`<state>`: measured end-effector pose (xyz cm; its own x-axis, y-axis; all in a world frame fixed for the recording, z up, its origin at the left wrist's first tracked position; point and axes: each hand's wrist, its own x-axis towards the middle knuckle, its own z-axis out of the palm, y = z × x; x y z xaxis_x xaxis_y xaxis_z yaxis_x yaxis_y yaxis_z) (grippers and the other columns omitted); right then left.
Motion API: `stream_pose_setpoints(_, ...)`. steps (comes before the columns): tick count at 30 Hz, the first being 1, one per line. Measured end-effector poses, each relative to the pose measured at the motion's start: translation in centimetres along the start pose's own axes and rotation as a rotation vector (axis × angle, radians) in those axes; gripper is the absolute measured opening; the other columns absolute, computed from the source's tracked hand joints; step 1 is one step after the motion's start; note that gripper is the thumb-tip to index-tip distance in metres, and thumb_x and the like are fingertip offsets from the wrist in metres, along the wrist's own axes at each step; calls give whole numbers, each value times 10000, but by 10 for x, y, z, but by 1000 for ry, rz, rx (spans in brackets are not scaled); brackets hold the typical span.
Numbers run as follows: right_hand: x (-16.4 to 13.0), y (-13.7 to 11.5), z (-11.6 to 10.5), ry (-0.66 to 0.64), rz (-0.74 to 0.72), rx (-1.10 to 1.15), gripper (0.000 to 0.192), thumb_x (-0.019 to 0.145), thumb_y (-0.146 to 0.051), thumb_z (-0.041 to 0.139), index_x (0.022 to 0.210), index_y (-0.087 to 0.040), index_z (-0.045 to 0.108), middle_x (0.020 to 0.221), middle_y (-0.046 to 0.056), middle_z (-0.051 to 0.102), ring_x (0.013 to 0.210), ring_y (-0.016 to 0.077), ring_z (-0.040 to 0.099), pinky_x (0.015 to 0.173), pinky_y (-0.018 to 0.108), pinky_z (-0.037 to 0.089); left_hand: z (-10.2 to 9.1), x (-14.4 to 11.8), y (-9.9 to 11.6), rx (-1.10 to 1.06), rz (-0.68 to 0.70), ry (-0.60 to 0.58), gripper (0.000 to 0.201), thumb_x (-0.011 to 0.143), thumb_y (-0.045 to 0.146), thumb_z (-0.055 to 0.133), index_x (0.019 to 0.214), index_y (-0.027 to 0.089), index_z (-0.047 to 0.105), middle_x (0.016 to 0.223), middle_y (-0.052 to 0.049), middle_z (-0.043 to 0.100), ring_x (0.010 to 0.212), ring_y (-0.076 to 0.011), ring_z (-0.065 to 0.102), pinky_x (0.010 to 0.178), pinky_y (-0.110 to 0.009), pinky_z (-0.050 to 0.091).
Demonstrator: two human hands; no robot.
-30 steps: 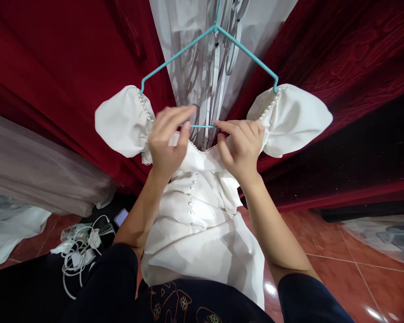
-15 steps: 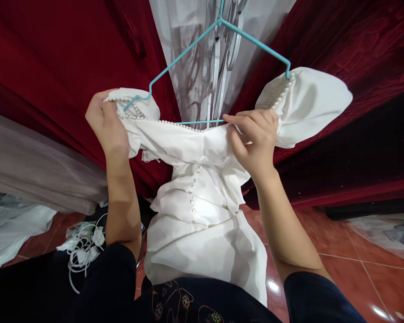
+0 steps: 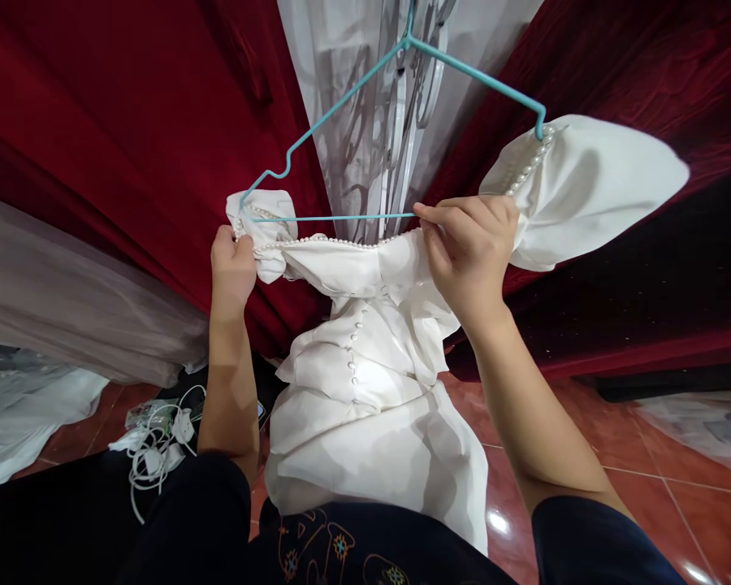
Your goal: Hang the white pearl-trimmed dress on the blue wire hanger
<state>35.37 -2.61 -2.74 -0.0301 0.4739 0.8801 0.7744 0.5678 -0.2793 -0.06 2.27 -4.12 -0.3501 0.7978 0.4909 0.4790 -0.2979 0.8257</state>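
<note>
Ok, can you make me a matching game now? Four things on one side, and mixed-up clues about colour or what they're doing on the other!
Things:
1. Clothes hanger
2. Dress
3. Left hand
4. Cables

Clues:
A. In a white tangle, low on the left side of the picture
B. Gripping the edge of a puffed sleeve
C. Turquoise
D. White, with a row of small buttons down the middle

Right pairs: 1-C, 2-D, 3-B, 4-A
</note>
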Motion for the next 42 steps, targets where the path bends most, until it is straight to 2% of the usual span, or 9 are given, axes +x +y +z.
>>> stream_pose_setpoints(6,1,-10,1,-19,35,56,229,1091,-340,571,1123,-281,791,1009,36,770,978,215,672,964,447,466,-12,-22,20,65,20,-69,134,826,105,624,834,166,743,675,24,659,617,-139,599,572,-236,434)
stream_pose_setpoints(12,-1,-10,4,-19,69,75,239,1091,-365,573,1113,-280,795,1016,28,768,996,218,673,976,454,454,31,-65,74,-6,736,-239,253,1013,163,600,1084,251,827,1153,-19,836,1067,-208,789,984,-349,617)
stream_pose_setpoints(14,-1,-13,5,-6,62,82,256,1099,-373,556,1130,-273,790,1024,31,770,1000,214,680,975,445,457,49,-71,91,25,840,-164,233,1069,244,582,1119,276,807,1232,-25,816,1124,-225,766,1042,-410,594)
stream_pose_setpoints(18,-4,-21,7,17,-8,104,251,1104,-341,551,1201,-266,769,1092,36,780,1030,203,696,973,418,464,69,-75,111,180,700,48,242,1082,236,558,1127,278,792,1238,-33,790,1181,-269,676,1096,-480,526)
stream_pose_setpoints(22,-8,-17,6,-34,-48,99,279,1090,-342,566,1301,-268,732,1170,51,771,1112,224,688,1036,437,470,73,-72,109,234,654,-83,249,1084,195,560,1178,262,780,1255,-43,787,1269,-298,606,1141,-480,478)
stream_pose_setpoints(27,-7,-5,-8,-97,-109,125,355,1059,-355,597,1399,-294,674,1304,72,747,1235,275,681,1128,516,490,84,-68,97,134,665,-203,278,1116,189,511,1207,241,769,1077,-50,763,1083,-256,634,1011,-408,543)
stream_pose_setpoints(33,26,25,-37,283,-61,-68,465,996,-444,688,1411,-233,688,1376,162,714,1349,345,650,1196,591,472,90,-66,98,119,618,-227,300,1068,139,550,1175,277,794,1035,-23,768,1013,-238,656,966,-406,576)
stream_pose_setpoints(38,46,38,-42,114,89,-30,166,979,-264,674,1097,-209,778,1061,95,807,995,222,746,933,392,552,83,-60,99,132,571,-187,254,1003,107,600,1072,253,796,968,-15,760,1008,-248,646,983,-429,580)
stream_pose_setpoints(42,48,34,-39,169,202,36,147,965,-155,600,998,-187,740,891,64,757,728,138,630,704,314,456,76,-56,99,109,534,-159,239,972,82,612,990,248,783,905,-13,730,1014,-254,623,1035,-468,565)
